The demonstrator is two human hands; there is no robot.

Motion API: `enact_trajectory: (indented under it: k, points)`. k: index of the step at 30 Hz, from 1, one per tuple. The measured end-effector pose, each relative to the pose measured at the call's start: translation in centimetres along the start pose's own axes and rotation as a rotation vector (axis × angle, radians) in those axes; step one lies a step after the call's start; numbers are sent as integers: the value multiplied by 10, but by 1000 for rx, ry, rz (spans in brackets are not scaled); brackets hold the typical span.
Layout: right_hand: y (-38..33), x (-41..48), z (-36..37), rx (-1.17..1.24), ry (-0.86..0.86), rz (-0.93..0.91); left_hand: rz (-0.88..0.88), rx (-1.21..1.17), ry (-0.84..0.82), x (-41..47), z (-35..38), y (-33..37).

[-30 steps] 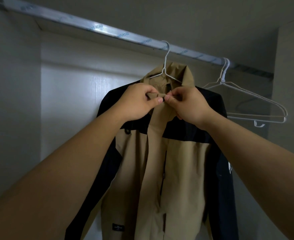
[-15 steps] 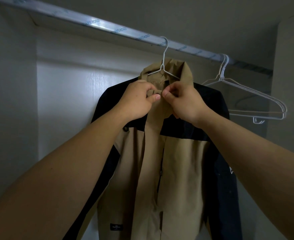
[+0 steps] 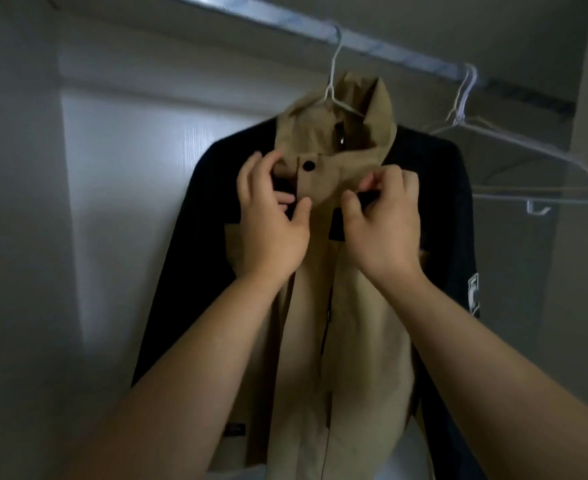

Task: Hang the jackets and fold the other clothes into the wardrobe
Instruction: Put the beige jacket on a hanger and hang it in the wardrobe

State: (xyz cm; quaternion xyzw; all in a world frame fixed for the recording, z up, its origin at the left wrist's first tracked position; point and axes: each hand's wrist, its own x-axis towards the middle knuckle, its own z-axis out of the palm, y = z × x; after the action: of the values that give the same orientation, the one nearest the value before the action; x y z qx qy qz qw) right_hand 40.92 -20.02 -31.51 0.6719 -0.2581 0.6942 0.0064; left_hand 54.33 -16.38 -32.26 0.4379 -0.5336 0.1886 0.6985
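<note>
Jacket (image 3: pixel 365 341) prob. soft, light, slippy; take by collar (image 3: pixel 337 174): R hand (image 3: pixel 386 230) pinches it, L hand (image 3: pixel 271 230) curled alongside, grip unclear.

Nothing can be read. The jacket (image 3: pixel 365 341) bears a small dark patch (image 3: pixel 234 429) low at its front's left and a white emblem (image 3: pixel 473 295) on the right-side sleeve (image 3: pixel 458 237), both too blurred to decipher.
</note>
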Motion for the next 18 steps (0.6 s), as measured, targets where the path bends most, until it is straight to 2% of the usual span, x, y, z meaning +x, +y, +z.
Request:
enact_trajectory:
  k: [4, 8, 11, 15, 16, 18]
  points:
    - [28, -89, 10, 131, -72, 142, -361, -95, 189, -112, 10, -50]
    - [64, -196, 16, 188, -282, 382, -886, 56, 298, -244, 0, -111]
    - [89, -265, 16, 192, -468, 644, -1242, 222, 173, -331, -13, -147]
    - [122, -332, 11, 155, -671, 951, -1532, 214, -60, -410, -22, -167]
    - [129, -348, 9, 146, -721, 1042, -1615, 168, -70, -417, -23, -170]
    - [141, -378, 2, 136, -782, 1227, -1749, -70, -4, -421, -24, -176]
